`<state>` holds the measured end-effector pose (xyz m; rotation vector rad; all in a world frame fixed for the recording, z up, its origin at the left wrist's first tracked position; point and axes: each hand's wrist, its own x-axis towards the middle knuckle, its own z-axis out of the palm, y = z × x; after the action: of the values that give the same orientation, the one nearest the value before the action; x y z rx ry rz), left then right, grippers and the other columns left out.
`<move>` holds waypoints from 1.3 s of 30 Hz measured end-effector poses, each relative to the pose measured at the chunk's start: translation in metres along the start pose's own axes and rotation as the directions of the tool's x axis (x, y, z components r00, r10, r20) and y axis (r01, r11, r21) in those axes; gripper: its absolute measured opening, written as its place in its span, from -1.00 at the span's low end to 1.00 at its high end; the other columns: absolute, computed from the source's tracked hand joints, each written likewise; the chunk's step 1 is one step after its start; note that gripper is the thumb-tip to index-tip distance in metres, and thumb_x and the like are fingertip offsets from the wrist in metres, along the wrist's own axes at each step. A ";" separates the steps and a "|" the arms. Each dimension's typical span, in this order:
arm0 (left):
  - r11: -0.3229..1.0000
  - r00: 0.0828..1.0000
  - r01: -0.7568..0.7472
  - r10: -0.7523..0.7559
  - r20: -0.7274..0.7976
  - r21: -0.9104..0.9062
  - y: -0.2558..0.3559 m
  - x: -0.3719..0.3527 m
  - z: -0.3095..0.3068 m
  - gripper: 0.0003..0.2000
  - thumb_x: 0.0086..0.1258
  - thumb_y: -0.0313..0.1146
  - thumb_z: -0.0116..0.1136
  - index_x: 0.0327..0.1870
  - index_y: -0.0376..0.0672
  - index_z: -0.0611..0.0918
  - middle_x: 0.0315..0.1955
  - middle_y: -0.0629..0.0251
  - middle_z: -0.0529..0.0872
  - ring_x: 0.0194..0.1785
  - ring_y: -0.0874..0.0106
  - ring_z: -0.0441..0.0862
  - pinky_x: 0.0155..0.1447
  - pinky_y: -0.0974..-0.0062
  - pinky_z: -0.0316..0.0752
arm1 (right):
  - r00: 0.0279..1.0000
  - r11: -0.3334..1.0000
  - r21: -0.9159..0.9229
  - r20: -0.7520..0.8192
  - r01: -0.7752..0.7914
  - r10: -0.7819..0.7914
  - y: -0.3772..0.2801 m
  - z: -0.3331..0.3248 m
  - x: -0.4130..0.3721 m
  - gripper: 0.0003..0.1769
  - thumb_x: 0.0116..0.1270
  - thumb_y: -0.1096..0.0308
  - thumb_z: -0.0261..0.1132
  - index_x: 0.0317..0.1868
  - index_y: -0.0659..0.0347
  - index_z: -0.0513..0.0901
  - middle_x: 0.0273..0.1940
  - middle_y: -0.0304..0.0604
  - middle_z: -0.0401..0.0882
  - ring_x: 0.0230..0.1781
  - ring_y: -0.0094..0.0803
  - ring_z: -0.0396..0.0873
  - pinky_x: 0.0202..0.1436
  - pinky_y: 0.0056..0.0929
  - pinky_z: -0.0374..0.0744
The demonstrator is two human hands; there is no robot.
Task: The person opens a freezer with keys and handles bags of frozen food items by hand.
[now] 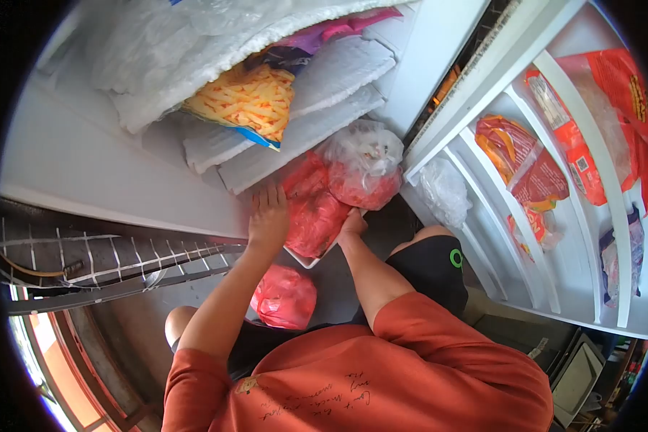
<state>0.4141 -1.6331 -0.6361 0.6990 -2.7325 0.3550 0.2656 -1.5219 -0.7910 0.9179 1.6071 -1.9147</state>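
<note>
Head view: both hands at a tray of red bags in the open freezer.

Left hand lies flat, fingers stretched out and gripping nothing, pressed on the near side of the big red bag. That bag lies lengthwise on the white tray, its long axis running from the person's lap up into the freezer, far end pointing inward. Right hand is at the tray's right edge, fingers tucked out of sight under the bags, so its hold cannot be told. A second bag sits just behind. Another red bag lies low between the arms, and a fries packet lies on the shelf above.
</note>
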 end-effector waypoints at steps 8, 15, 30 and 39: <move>0.914 0.852 0.376 -0.276 0.445 -0.153 -0.009 0.015 0.041 -0.77 0.30 -0.42 0.08 -0.04 -0.19 0.60 -0.17 0.05 0.72 -0.09 0.05 0.69 0.00 0.19 0.59 | 0.999 0.999 -0.047 -0.038 0.025 -0.027 0.020 -0.001 0.029 -0.46 0.10 0.16 0.34 -0.12 0.57 0.63 -0.13 0.04 0.67 -0.23 -0.29 0.63 -0.13 -0.25 0.60; 0.448 0.692 0.695 -0.629 0.355 -0.562 -0.003 0.029 0.075 -0.71 0.34 -0.22 0.16 0.01 -0.14 0.64 -0.08 0.01 0.70 -0.02 -0.10 0.63 0.10 0.02 0.52 | 0.998 0.995 0.088 0.045 -0.038 0.034 0.020 0.003 0.019 -0.44 0.17 0.10 0.36 -0.11 0.54 0.63 -0.14 -0.05 0.66 -0.22 -0.31 0.62 -0.13 -0.24 0.59; 0.837 0.920 0.337 -0.390 -0.039 -0.430 -0.025 0.045 0.094 -0.59 0.21 -0.32 0.20 0.08 -0.27 0.60 0.06 -0.17 0.58 0.22 -0.14 0.44 0.33 0.03 0.30 | 1.000 0.993 -0.119 0.003 0.025 -0.025 0.032 0.002 0.030 -0.18 0.21 -0.16 0.29 0.04 0.61 0.56 0.01 0.20 0.62 -0.03 -0.16 0.64 -0.02 -0.19 0.59; 0.473 0.834 0.432 -0.533 0.141 -0.768 -0.004 0.074 0.177 -0.44 0.16 -0.01 0.38 0.10 -0.21 0.60 0.04 -0.07 0.64 0.15 0.00 0.56 0.21 0.17 0.44 | 0.997 0.987 -0.156 0.074 0.046 -0.035 0.037 0.001 0.039 -0.31 0.29 -0.12 0.22 0.06 0.45 0.57 -0.01 0.00 0.61 -0.03 -0.23 0.60 0.06 -0.21 0.58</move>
<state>0.3142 -1.7224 -0.7736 1.0626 -2.0730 -0.8652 0.2661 -1.5277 -0.8441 0.7501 1.7184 -1.7961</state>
